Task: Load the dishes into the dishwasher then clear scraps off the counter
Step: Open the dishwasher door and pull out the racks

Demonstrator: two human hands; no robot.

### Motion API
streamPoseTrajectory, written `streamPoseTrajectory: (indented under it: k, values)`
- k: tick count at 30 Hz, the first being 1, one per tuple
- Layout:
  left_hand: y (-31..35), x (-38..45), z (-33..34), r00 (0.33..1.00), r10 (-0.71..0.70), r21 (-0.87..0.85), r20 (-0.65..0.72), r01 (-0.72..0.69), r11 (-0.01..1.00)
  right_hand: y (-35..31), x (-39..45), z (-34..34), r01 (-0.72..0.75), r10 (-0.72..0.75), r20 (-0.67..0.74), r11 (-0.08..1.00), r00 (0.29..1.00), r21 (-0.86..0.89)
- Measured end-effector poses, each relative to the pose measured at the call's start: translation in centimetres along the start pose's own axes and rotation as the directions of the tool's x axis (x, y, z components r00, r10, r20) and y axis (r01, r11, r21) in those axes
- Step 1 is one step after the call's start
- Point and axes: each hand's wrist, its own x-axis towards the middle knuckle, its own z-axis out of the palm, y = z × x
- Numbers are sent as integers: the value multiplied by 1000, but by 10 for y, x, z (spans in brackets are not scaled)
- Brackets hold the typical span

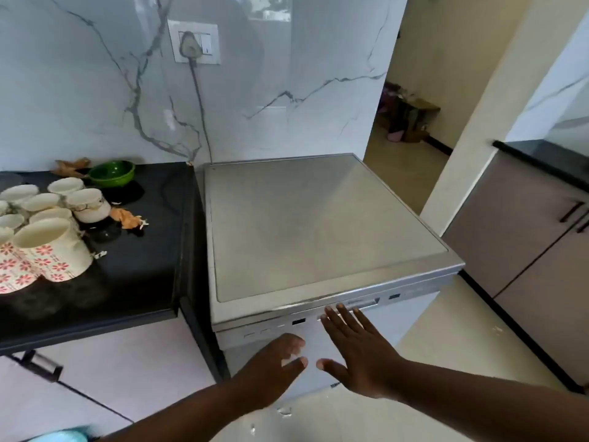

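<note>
1 head view, looking down, close above dishwasher point(318, 234).

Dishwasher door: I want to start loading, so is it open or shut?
Shut. The dishwasher door stands upright, flush under the top panel; the right hand reaches toward its handle, the left hand beside it.

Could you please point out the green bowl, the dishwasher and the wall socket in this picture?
green bowl point(111, 173), head view, on its inner wall.
dishwasher point(318, 224), head view, on the bare top panel.
wall socket point(194, 42), head view, on the white plate beside the plug.
</note>
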Motion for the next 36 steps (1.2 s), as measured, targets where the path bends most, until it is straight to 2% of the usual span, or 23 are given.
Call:
streamPoseTrajectory:
  k: [1,2,3,4,5,7,9,10,12,14,19,22,25,31,33,36]
  values:
    - [4,7,10,996,-88,-130,19,90,987,13,-1,1,26,-24,-33,997,999,70]
    - [11,13,16,985,-167,-231,38,172,958,25,-4,-1,13,-16,13,979,1000,201]
    - [15,19,26,959,-281,-371,43,276,887,39,-5,-5,-47,4,122,935,993,351]
    - [23,22,32,929,-366,-476,54,346,808,51,-1,-11,-171,44,248,839,968,517]
    - [28,31,40,889,-450,-541,79,418,730,67,5,-11,-298,74,347,694,935,656]
    - [37,52,58,827,-547,-669,132,482,567,94,13,-8,-508,87,502,235,860,829]
    - [42,73,74,791,-590,-822,164,440,361,118,22,4,-576,5,591,-216,807,789]
    - [45,83,81,784,-597,-900,170,370,230,127,27,13,-562,-16,601,-375,799,737]
    - [50,97,93,786,-598,-986,156,162,-44,138,37,33,-493,-6,606,-586,795,642]
    - [55,104,98,795,-597,-979,111,-17,-205,136,45,47,-405,4,585,-717,811,568]
    - [70,125,103,821,-570,-927,8,-208,-312,119,52,57,-261,4,525,-864,851,430]
    - [74,131,112,816,-578,-931,-14,-222,-291,114,50,56,-206,13,518,-909,855,364]
    - [75,132,118,805,-593,-946,-13,-202,-254,112,50,58,-249,2,543,-887,840,389]
    - [77,134,116,724,-690,-969,17,-158,-190,113,48,53,-365,111,636,-737,764,568]
    - [79,134,121,677,-736,-986,31,-98,-132,106,44,52,-404,184,684,-688,706,602]
    - [75,117,144,590,-802,-994,92,97,-43,93,18,57,-469,175,796,-727,580,502]
